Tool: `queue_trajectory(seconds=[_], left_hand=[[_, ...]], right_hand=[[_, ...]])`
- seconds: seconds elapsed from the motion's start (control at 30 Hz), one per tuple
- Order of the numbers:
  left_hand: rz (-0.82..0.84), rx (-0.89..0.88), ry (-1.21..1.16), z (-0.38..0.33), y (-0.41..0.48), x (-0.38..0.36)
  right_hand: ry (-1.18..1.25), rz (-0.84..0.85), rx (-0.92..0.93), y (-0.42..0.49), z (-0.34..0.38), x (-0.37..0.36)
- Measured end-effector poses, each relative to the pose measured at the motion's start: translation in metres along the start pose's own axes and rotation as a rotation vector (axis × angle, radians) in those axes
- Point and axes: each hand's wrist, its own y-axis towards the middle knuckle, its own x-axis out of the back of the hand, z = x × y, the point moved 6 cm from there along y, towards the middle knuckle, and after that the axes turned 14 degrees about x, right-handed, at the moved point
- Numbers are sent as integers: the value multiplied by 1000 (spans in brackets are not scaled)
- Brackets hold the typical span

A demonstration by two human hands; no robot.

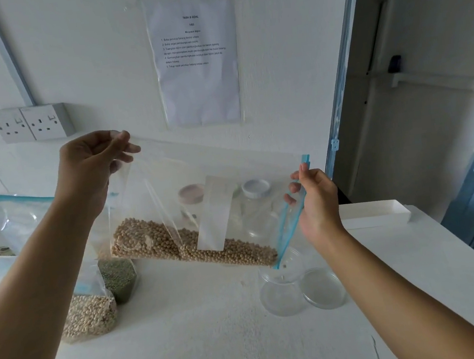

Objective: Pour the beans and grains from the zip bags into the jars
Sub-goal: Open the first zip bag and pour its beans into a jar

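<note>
Above the open jar (281,292), your right hand (316,201) pinches the zip bag (184,244) at its zipper; your left hand (92,163) pinches the raised corner.

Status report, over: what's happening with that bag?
Left hand pinches zip bag corner; right hand holds its zip end. Bag mouth over open jar. Lid beside, path clear.

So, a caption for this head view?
Left hand and right hand tilt a zip bag of beans toward a jar.
</note>
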Motion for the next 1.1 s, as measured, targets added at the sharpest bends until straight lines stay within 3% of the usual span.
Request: queue_trajectory(seconds=[0.63, 1.1], left_hand=[[-11, 18, -9, 6, 5, 6], [41, -13, 17, -1, 1, -18]], right_hand=[[141, 152, -140, -11, 7, -5], [50, -63, -94, -20, 5, 14]])
